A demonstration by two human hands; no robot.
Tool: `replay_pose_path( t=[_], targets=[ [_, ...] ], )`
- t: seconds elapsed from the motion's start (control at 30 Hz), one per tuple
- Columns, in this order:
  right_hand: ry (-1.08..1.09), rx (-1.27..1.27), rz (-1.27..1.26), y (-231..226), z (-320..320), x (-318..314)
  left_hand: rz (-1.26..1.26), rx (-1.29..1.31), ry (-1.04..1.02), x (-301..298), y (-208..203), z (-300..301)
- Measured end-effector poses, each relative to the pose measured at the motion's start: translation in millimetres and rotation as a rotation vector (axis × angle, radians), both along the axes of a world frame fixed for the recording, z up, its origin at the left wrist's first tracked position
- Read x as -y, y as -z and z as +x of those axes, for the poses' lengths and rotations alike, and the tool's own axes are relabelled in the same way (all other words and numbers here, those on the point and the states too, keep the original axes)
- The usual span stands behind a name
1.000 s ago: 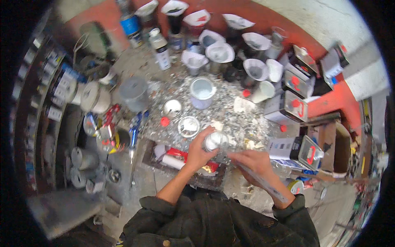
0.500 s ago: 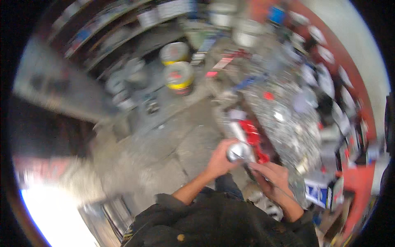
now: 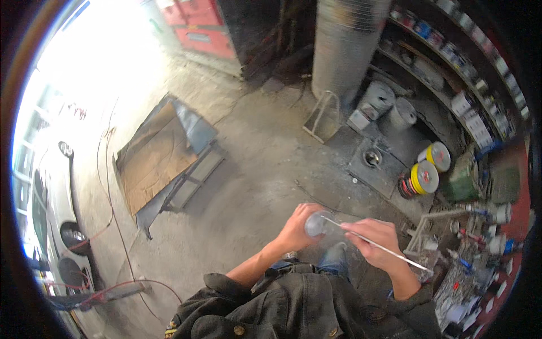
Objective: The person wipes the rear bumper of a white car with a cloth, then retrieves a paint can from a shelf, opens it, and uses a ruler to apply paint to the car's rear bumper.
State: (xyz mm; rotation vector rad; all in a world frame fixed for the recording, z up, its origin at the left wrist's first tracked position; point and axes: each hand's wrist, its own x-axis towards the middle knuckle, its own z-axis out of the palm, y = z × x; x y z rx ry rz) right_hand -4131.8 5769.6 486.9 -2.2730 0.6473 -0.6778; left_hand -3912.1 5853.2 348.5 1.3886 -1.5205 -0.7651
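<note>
My left hand (image 3: 298, 229) is wrapped round a small round cup (image 3: 314, 225), pale grey inside, held in front of my waist. In my right hand (image 3: 375, 243) is a long thin pale stick (image 3: 398, 256), pinched between the fingers. Its far tip reaches over the cup's rim into the mouth, while the other end sticks out past my right wrist. How much the cup contains is too blurred to tell.
A cardboard-topped stand (image 3: 155, 152) is on the concrete floor at left, near hoses and a white car (image 3: 65, 209). On the right are yellow-banded cans (image 3: 424, 179), a cluttered worktop (image 3: 460, 282) and shelves of tins (image 3: 446, 48). A wide pillar (image 3: 344, 51) stands at the back.
My view has swung left, away from the cluttered worktop toward the floor and bright doorway. Both hands stay together at the cup, and the stick now shows clearly.
</note>
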Motion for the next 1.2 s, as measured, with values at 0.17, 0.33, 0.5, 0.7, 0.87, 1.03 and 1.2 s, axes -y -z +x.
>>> replay_pose_path(
  t=[0.17, 0.33, 0.5, 0.7, 0.87, 1.03, 1.2],
  targets=[
    [-0.213, -0.023, 0.242, 26.1, 157.6, 53.2, 0.136, -0.162, -0.439, 2.4, 37.2, 108.3],
    [-0.081, -0.074, 0.477, 63.9, 303.2, 137.4, 0.0, -0.076, -0.718, 73.8, 67.1, 213.6],
    [-0.574, -0.054, 0.261, 89.8, 475.4, 280.8, -0.015, -0.129, -0.705, 176.8, 93.9, 370.2],
    [-0.806, -0.054, -0.099, 42.8, 655.6, 400.7, -0.037, -0.223, -0.826, 288.4, 54.4, 532.7],
    [-0.81, -0.037, -0.188, 21.5, 804.3, 466.8, -0.152, -0.169, -0.982, 360.5, 40.4, 658.9],
    [-0.856, 0.036, -0.126, 34.9, 967.4, 521.9, -0.181, -0.19, -1.13, 418.6, 55.4, 809.4],
    [-0.896, 0.007, -0.054, 30.2, 1144.8, 570.3, -0.136, -0.211, -1.228, 474.5, 61.0, 979.7]
  ],
)
